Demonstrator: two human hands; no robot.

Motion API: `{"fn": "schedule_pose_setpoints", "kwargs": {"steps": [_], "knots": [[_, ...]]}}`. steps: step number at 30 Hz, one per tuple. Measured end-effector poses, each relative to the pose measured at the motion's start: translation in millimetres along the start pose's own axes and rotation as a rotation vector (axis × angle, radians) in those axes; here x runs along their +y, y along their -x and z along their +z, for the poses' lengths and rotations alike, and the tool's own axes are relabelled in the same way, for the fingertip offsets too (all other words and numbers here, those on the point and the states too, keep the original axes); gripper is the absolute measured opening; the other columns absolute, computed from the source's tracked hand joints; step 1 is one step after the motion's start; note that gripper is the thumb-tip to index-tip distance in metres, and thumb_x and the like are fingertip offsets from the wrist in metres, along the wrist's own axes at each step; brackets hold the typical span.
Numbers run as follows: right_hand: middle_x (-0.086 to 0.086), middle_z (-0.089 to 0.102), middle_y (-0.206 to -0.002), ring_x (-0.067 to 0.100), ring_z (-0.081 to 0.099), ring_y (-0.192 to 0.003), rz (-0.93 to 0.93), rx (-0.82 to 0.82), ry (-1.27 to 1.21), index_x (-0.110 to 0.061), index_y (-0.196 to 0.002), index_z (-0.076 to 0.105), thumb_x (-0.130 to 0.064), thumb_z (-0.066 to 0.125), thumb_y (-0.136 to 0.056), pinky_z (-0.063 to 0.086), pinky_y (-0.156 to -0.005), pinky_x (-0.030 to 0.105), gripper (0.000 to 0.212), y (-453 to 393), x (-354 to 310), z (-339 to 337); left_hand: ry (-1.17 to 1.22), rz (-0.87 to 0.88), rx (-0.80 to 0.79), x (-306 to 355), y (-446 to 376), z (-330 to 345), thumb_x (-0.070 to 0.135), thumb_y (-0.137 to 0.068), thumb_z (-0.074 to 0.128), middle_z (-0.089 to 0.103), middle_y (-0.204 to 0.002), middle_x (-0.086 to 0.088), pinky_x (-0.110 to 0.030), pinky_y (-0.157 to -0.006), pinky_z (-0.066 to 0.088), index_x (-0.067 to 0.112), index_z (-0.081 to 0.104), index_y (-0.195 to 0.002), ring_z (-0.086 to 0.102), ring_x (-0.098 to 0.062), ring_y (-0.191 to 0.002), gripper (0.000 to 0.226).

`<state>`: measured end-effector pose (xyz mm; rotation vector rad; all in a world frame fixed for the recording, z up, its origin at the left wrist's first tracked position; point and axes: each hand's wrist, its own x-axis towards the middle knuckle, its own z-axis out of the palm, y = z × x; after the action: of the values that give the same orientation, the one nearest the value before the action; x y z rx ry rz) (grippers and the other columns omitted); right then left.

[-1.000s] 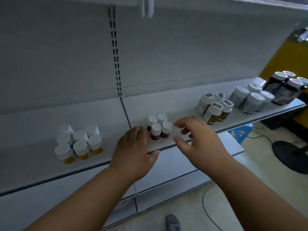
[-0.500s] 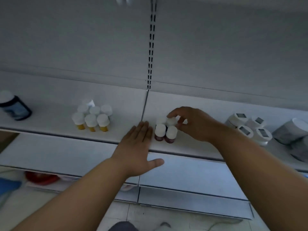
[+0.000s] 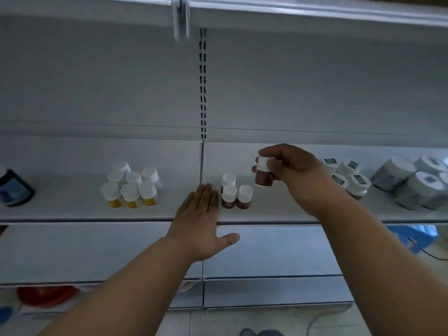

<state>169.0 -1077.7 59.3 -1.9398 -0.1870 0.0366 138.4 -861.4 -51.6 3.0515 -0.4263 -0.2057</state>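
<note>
My right hand [image 3: 293,170] pinches a small dark-red bottle with a white cap [image 3: 263,174] and holds it in the air above the white shelf [image 3: 72,212]. Three more dark-red bottles [image 3: 236,194] stand in a cluster on the shelf just below and left of it. My left hand [image 3: 200,219] lies flat, fingers straight, at the shelf's front edge, right beside that cluster on its left side.
A group of yellow bottles with white caps [image 3: 132,187] stands further left, and a dark jar [image 3: 14,189] at the far left. White-lidded jars [image 3: 349,177] and grey tubs [image 3: 409,185] fill the shelf's right side. Lower shelves and floor lie below.
My right hand closed on one dark-red bottle from the cluster and lifted it up and to the right. My left hand stayed flat by the cluster.
</note>
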Motion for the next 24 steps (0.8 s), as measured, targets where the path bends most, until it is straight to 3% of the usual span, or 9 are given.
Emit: {"fn": "schedule_pose_setpoints", "kwargs": {"steps": [2,5,9,11,13,15,19,22,24], "knots": [[0.014,0.072,-0.107,0.031,0.071,-0.097,0.052,-0.061,-0.418,-0.01,-0.112,0.064,-0.005,0.049,-0.098,0.054,-0.092,0.042,0.021,19.1,-11.0,9.7,-0.007,-0.004,-0.003,-0.5,-1.4,0.3,0.089,-0.078,0.023,-0.018,-0.164,-0.009,-0.039,-0.123,-0.008,0.011,-0.012,-0.156,-0.019,-0.023,-0.151,0.116],[0.025,0.068,-0.111,0.031,0.07,-0.088,0.179,-0.136,-0.863,0.005,-0.117,0.058,-0.009,0.052,-0.089,0.059,-0.079,0.035,0.032,43.4,-26.9,22.6,-0.005,-0.008,-0.019,0.4,-1.0,0.8,0.088,-0.079,0.026,-0.018,-0.164,-0.008,-0.039,-0.123,-0.009,0.012,-0.012,-0.156,-0.019,-0.023,-0.151,0.115],[0.026,0.064,-0.114,0.024,0.066,-0.081,0.346,-0.242,-1.221,0.006,-0.106,0.064,-0.021,0.08,-0.073,0.058,-0.072,0.033,0.045,54.5,-27.6,27.4,0.006,-0.001,-0.011,-0.1,-1.2,3.8,0.089,-0.078,0.025,-0.015,-0.165,-0.008,-0.04,-0.123,-0.007,0.012,-0.011,-0.157,-0.018,-0.023,-0.151,0.116],[0.024,0.066,-0.11,0.027,0.067,-0.083,0.373,-0.344,-1.273,0.001,-0.095,0.071,-0.021,0.089,-0.063,0.058,-0.07,0.036,0.043,55.7,-25.1,26.4,0.016,-0.009,0.025,0.1,-1.6,5.1,0.09,-0.077,0.025,-0.013,-0.166,-0.008,-0.039,-0.123,-0.006,0.013,-0.01,-0.157,-0.017,-0.022,-0.151,0.117],[0.018,0.067,-0.097,0.024,0.067,-0.075,0.353,-0.411,-1.292,0.001,-0.091,0.071,-0.023,0.086,-0.067,0.057,-0.063,0.033,0.037,59.0,-26.4,29.5,0.021,-0.007,0.042,-0.6,-3.1,3.5,0.09,-0.077,0.026,-0.011,-0.166,-0.007,-0.039,-0.123,-0.005,0.013,-0.008,-0.157,-0.015,-0.023,-0.152,0.116],[0.013,0.062,-0.087,0.018,0.06,-0.066,0.353,-0.453,-1.338,0.0,-0.099,0.061,-0.027,0.078,-0.077,0.051,-0.055,0.027,0.038,61.7,-26.9,32.7,0.005,0.002,0.039,-0.7,-2.3,3.3,0.09,-0.078,0.026,-0.011,-0.166,-0.008,-0.039,-0.123,-0.005,0.013,-0.007,-0.158,-0.013,-0.023,-0.152,0.115],[0.016,0.06,-0.095,0.022,0.059,-0.074,0.418,-0.431,-1.283,0.003,-0.116,0.058,-0.032,0.05,-0.09,0.049,-0.059,0.028,0.044,64.8,-25.9,36.2,0.041,0.005,0.038,-0.4,-0.9,3.3,0.09,-0.077,0.029,-0.01,-0.166,-0.008,-0.039,-0.123,-0.004,0.014,-0.007,-0.158,-0.012,-0.024,-0.152,0.116],[0.014,0.061,-0.095,0.022,0.06,-0.075,0.357,-0.49,-1.237,-0.003,-0.107,0.06,-0.027,0.064,-0.087,0.05,-0.06,0.029,0.031,68.4,-25.5,35.9,0.037,0.01,0.061,-1.4,-1.9,3.7,0.089,-0.077,0.029,-0.008,-0.166,-0.009,-0.04,-0.123,-0.002,0.013,-0.005,-0.158,-0.009,-0.025,-0.152,0.116],[0.012,0.06,-0.089,0.02,0.058,-0.069,0.348,-0.483,-1.215,-0.007,-0.104,0.056,-0.029,0.073,-0.081,0.049,-0.058,0.028,0.036,71.1,-26.9,36.7,0.025,0.016,0.063,-1.9,-1.8,4.0,0.089,-0.078,0.028,-0.007,-0.166,-0.01,-0.04,-0.123,-0.002,0.012,-0.003,-0.158,-0.008,-0.026,-0.153,0.115]]}}
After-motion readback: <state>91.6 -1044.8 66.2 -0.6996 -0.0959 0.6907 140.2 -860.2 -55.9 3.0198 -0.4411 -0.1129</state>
